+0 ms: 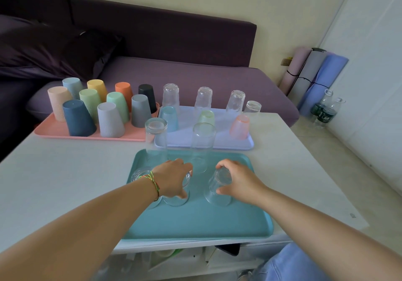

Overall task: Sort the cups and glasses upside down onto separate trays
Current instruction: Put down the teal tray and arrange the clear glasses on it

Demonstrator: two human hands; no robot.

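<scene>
On the teal tray my left hand grips an upside-down clear glass, and my right hand grips another upside-down clear glass beside it. Two tall clear glasses stand inverted at the tray's far side, and one more glass shows behind my left wrist. The pink tray holds several coloured plastic cups upside down. The lilac tray carries several clear and tinted glasses, also inverted.
The trays lie on a white table in front of a purple sofa. A single clear glass stands by the lilac tray's far right corner. Rolled mats and water bottles stand on the floor at the right.
</scene>
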